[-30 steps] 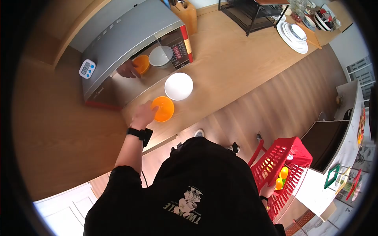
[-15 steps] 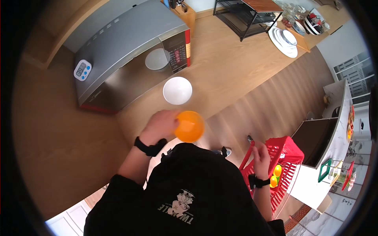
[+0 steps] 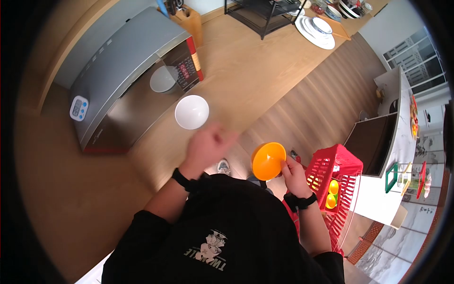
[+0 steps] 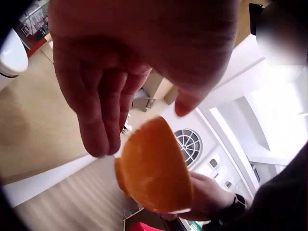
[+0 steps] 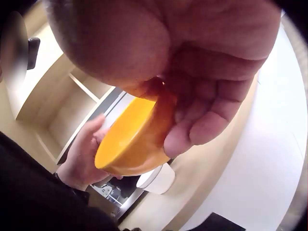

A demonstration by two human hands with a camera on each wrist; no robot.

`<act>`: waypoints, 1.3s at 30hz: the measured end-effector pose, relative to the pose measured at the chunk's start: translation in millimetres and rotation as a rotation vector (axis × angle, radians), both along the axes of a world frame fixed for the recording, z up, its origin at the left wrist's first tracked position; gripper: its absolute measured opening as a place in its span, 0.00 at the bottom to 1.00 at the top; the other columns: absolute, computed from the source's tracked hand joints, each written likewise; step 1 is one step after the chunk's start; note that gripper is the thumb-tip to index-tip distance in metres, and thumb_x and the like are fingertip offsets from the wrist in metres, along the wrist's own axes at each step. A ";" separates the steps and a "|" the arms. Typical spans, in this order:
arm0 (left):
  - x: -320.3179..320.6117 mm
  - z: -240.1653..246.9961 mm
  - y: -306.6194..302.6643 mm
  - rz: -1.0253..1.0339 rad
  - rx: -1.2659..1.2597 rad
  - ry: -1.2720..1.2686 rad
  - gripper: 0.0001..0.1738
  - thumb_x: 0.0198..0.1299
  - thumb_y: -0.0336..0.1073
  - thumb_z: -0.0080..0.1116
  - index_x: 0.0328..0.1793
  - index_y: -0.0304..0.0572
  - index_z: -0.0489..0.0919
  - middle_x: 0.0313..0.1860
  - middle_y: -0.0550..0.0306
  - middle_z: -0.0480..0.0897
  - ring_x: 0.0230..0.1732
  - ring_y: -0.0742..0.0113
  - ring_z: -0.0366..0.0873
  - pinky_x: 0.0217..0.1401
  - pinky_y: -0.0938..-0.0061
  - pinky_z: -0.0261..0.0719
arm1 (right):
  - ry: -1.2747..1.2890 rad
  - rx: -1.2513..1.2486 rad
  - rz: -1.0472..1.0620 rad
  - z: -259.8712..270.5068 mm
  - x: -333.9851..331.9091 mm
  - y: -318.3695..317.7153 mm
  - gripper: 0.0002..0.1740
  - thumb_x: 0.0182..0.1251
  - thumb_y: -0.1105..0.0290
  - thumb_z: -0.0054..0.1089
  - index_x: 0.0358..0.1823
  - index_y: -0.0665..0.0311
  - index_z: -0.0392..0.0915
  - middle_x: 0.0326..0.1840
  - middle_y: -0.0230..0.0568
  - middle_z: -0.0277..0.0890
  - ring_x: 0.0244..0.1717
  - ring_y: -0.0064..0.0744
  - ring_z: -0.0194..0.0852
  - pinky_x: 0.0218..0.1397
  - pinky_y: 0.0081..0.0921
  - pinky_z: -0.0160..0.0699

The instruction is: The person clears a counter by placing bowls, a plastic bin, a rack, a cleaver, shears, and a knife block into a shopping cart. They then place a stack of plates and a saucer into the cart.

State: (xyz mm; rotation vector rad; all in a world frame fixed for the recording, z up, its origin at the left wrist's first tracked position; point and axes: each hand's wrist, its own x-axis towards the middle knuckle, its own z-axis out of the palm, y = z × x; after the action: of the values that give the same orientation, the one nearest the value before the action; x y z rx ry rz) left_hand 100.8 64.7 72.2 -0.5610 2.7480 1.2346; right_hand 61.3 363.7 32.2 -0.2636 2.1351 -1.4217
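An orange bowl [image 3: 268, 161] hangs in the air in front of the body, tilted. My right hand [image 3: 296, 179] pinches its rim, thumb on the inside and fingers on the outer wall in the right wrist view. My left hand [image 3: 210, 147], blurred in the head view, is over the counter edge to the left, apart from the bowl. In the left wrist view its fingers [image 4: 98, 113] are loosely extended, thumb spread, nothing between them. A white bowl [image 3: 192, 112] stands on the wooden counter [image 3: 246, 71] beyond the left hand.
A microwave [image 3: 137, 71] with a white timer [image 3: 79, 108] on it stands behind the white bowl. Close by the right forearm is a red shopping basket [image 3: 338, 158] with orange and green items inside. Stacked plates [image 3: 312, 35] and a black rack [image 3: 262, 21] are farther along the counter.
The left hand lifted the orange bowl off the counter, carried it right and let go. The right hand left the red basket and now holds the bowl. The white bowl stayed on the counter.
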 end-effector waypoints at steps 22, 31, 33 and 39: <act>-2.5 -152.2 -138.6 0.636 1.152 0.014 0.32 0.65 0.20 0.49 0.76 0.27 0.57 0.70 0.35 0.68 0.66 0.40 0.73 0.72 0.52 0.78 | -0.102 0.011 -0.566 -74.9 67.7 142.9 0.16 0.79 0.64 0.45 0.45 0.69 0.77 0.28 0.41 0.81 0.30 0.29 0.82 0.39 0.28 0.80; -26.4 -95.7 -47.7 0.401 1.042 -0.281 0.30 0.69 0.25 0.52 0.76 0.27 0.58 0.71 0.43 0.69 0.68 0.46 0.72 0.73 0.55 0.78 | -0.158 -0.116 -0.762 -81.7 68.7 198.0 0.17 0.79 0.66 0.44 0.51 0.72 0.77 0.29 0.41 0.81 0.30 0.29 0.82 0.41 0.27 0.82; -40.7 -77.2 -1.1 0.223 1.017 -0.374 0.32 0.69 0.27 0.55 0.77 0.32 0.59 0.71 0.45 0.70 0.70 0.48 0.71 0.73 0.54 0.76 | -0.194 -0.145 -0.898 -89.4 74.8 219.8 0.17 0.80 0.66 0.43 0.52 0.72 0.77 0.31 0.41 0.82 0.31 0.29 0.83 0.41 0.27 0.82; -76.3 -67.4 116.1 0.010 0.994 -0.513 0.33 0.69 0.28 0.56 0.77 0.33 0.58 0.71 0.42 0.70 0.68 0.44 0.73 0.67 0.50 0.79 | -0.074 0.014 -1.415 -119.2 101.2 316.2 0.18 0.81 0.63 0.43 0.49 0.71 0.77 0.29 0.42 0.83 0.27 0.32 0.83 0.32 0.29 0.80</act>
State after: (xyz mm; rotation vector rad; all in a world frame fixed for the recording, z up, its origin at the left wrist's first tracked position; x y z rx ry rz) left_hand 24.5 180.9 4.8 -0.6243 1.4589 1.8770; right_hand 162.5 679.9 -86.9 1.5586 2.2320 -1.9586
